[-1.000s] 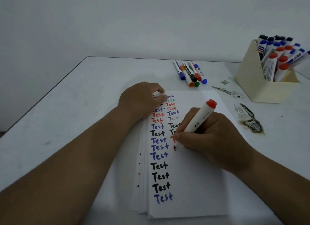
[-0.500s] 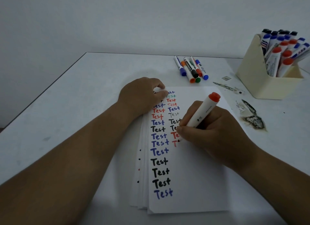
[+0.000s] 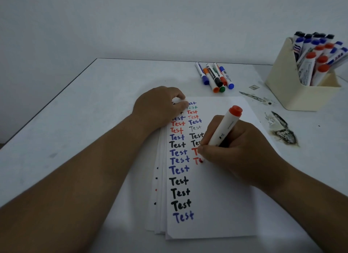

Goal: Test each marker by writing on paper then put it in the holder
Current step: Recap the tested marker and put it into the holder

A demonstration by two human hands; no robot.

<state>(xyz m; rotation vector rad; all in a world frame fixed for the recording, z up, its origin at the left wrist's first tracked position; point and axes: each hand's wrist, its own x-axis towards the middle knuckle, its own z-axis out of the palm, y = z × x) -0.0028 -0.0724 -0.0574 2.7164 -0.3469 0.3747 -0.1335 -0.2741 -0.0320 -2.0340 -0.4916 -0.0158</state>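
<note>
One white-barrelled marker with a red end cap [image 3: 224, 128] is gripped by the curled right hand [image 3: 239, 151], tip touching the white paper stack [image 3: 216, 205]; the left hand [image 3: 160, 107] is rested there, holding nothing.

Dim, cool, even light leaves the flat white tabletop [image 3: 94, 105] grey. Soft, diffuse shadows darken the near end of the white stack of paper [image 3: 216, 205]. Wide-angle distortion tilts the cream plastic holder [image 3: 282, 79] at the right edge, where detail softens.
</note>
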